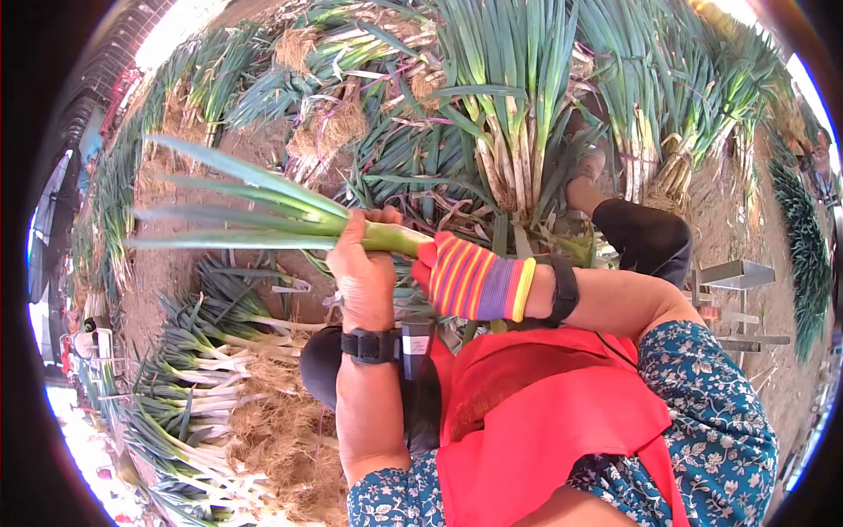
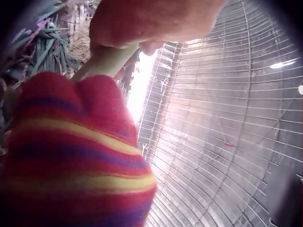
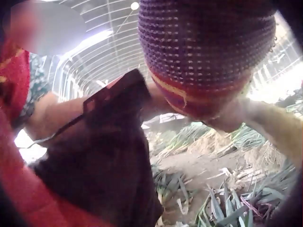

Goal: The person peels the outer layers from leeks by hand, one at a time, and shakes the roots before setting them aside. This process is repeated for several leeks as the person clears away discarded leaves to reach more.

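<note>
A thick green-white leek stalk [image 1: 386,237] with long leaves spreads leftward in the head view. My bare left hand [image 1: 364,272] grips it where the leaves begin, thumb across the front. Just right of it, my right hand [image 1: 474,277], in a striped knitted glove, holds the stalk's lower end, which the glove hides. In the left wrist view a piece of stalk [image 2: 106,61] shows between the bare left hand [image 2: 156,23] and the gloved right hand [image 2: 80,146]. The right wrist view has the glove [image 3: 203,56] close up, the bare left hand [image 3: 229,116] beyond it.
Rooted leeks [image 1: 193,404] lie piled at lower left. Upright bundles [image 1: 527,114] stand ahead, with loose leeks and root clumps [image 1: 329,127] beside them. A foot [image 1: 587,171] extends between bundles. A metal stand [image 1: 738,274] is at right. Red apron cloth [image 1: 544,413] covers the lap.
</note>
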The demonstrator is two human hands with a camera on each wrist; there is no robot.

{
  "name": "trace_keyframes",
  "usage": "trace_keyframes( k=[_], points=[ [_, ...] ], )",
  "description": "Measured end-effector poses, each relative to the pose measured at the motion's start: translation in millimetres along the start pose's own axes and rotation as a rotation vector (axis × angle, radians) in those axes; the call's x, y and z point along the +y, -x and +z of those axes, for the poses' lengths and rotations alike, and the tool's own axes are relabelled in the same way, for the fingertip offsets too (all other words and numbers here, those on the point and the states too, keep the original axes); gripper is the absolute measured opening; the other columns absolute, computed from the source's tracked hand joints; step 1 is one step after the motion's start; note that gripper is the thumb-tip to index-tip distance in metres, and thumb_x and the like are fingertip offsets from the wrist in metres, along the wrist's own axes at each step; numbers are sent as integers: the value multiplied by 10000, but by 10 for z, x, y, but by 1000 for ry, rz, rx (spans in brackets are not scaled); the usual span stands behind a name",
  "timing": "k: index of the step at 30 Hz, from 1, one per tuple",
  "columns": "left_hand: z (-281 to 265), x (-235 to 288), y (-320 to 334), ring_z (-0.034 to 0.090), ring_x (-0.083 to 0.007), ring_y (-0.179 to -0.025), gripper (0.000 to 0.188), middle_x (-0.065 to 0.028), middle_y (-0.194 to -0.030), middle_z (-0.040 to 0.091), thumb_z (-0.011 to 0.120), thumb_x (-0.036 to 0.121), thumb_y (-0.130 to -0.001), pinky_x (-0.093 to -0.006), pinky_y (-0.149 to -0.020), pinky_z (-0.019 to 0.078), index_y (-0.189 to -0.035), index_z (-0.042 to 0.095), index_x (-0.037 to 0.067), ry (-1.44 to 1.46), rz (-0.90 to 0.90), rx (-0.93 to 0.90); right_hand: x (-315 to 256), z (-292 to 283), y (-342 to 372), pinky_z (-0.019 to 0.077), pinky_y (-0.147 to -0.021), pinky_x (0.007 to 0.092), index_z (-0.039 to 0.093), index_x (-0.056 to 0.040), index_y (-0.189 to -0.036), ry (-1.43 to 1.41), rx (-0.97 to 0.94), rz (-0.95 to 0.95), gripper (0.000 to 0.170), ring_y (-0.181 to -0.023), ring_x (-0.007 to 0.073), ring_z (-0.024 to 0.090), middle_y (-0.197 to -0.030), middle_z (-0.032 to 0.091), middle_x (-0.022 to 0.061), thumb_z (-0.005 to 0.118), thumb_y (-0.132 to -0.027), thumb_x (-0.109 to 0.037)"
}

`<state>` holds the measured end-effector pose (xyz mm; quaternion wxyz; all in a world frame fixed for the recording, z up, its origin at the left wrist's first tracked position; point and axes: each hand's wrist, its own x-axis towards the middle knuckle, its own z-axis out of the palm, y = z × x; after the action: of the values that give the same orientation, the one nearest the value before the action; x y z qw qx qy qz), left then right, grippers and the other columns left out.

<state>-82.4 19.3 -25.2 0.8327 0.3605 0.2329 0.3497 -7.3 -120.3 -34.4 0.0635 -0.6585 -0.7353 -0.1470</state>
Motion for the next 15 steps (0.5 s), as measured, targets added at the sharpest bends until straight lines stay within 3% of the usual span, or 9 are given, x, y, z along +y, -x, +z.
trace_keyframes(
  k=[5, 6, 8, 9, 10, 11, 12, 14, 15],
  points=[
    [60, -376, 89, 550, -248, -794, 207, -107, -837, 501, 557, 145, -897, -411, -768, 489, -929, 491, -49, 91, -47, 182, -106, 304, 425, 402, -528, 374, 530, -52, -707, -155, -116, 112, 125, -664, 231, 552, -715, 581, 61, 539, -689, -175],
    [40, -329, 118, 550, -248, -794, 207, -107, -837, 501, 557, 145, -897, -411, -768, 489, -929, 491, -49, 88, -55, 178, -136, 523, 647, 414, -510, 386, 562, -65, -701, -83, -296, 94, 109, -642, 245, 569, -695, 592, 66, 540, -691, -171],
    [-85, -81, 137, 544, -237, -805, 205, -98, -846, 506, 528, 170, -919, -385, -804, 479, -924, 499, -34, -527, 233, 34, -39, 721, 1266, 453, -498, 404, 635, -95, -732, -98, -708, 166, 122, -653, 268, 614, -687, 625, 90, 541, -707, -169],
    [-126, 125, 29, 544, -232, -815, 208, -99, -853, 513, 515, 181, -927, -371, -831, 469, -921, 502, -27, -256, 243, 61, 132, 693, 1609, 478, -504, 409, 677, -112, -768, -179, -934, 244, 157, -685, 278, 642, -700, 645, 110, 540, -720, -171],
    [-154, 310, -23, 543, -227, -824, 213, -100, -860, 519, 503, 192, -935, -358, -859, 460, -918, 505, -20, 8, 248, 88, 266, 726, 1866, 519, -581, 408, 717, -161, -840, -197, -976, 255, 195, -802, 277, 666, -791, 677, 131, 559, -729, -189],
    [-92, 391, 37, 540, -228, -846, 215, -101, -864, 525, 505, 205, -936, -364, -899, 440, -916, 508, -9, 37, 246, 55, 333, 443, 1738, 519, -691, 414, 672, -125, -1002, -260, -1065, 255, 269, -843, 304, 643, -928, 668, 87, 578, -767, -216],
    [-99, 389, 64, 540, -228, -846, 215, -101, -864, 525, 505, 205, -936, -364, -899, 440, -916, 508, -9, 19, 247, 59, 327, 220, 1575, 519, -691, 414, 672, -125, -1002, -276, -1056, 249, 269, -843, 304, 643, -928, 668, 87, 578, -767, -216],
    [-76, 326, 47, 537, -227, -873, 223, -104, -861, 524, 508, 215, -936, -385, -901, 439, -921, 505, -7, 78, 260, 41, 293, -71, 1166, 487, -704, 442, 586, -110, -1064, -376, -583, 377, 317, -831, 310, 607, -940, 616, 83, 559, -777, -244],
    [-116, 244, 21, 533, -234, -896, 231, -122, -867, 526, 504, 225, -938, -403, -908, 431, -955, 493, -5, 121, 262, 33, 258, -85, 998, 471, -719, 439, 550, -98, -1069, -293, -221, 346, 336, -847, 308, 587, -954, 587, 92, 567, -768, -248]
  ],
)
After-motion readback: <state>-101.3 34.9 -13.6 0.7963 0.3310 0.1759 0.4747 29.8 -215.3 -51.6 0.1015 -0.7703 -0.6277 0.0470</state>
